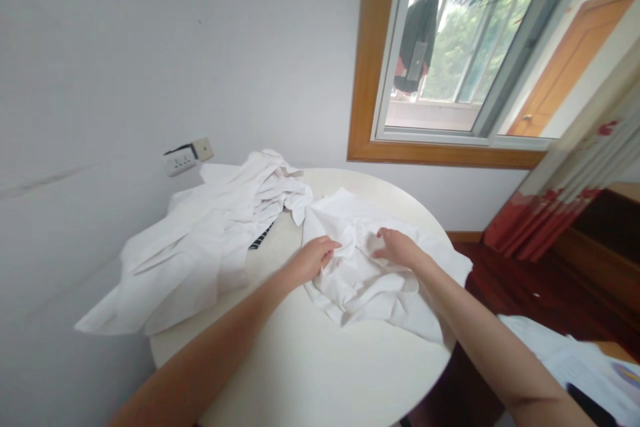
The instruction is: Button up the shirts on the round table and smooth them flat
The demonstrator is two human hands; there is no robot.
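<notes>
A crumpled white garment (373, 280) lies on the right half of a round cream table (320, 373). My left hand (314, 258) rests on the garment's left edge, fingers curled onto the cloth in a loose grip. My right hand (397, 247) lies on the middle of the same garment, fingers bent and pressing into its folds. Both forearms reach in from the bottom of the view.
A bigger heap of white clothes (200, 247) covers the table's left side and hangs over its edge, a striped piece (261, 238) peeking out. A wall socket (186, 157) sits behind. A wood-framed window (450, 60), red curtain (560, 207) and papers (580, 360) are at right.
</notes>
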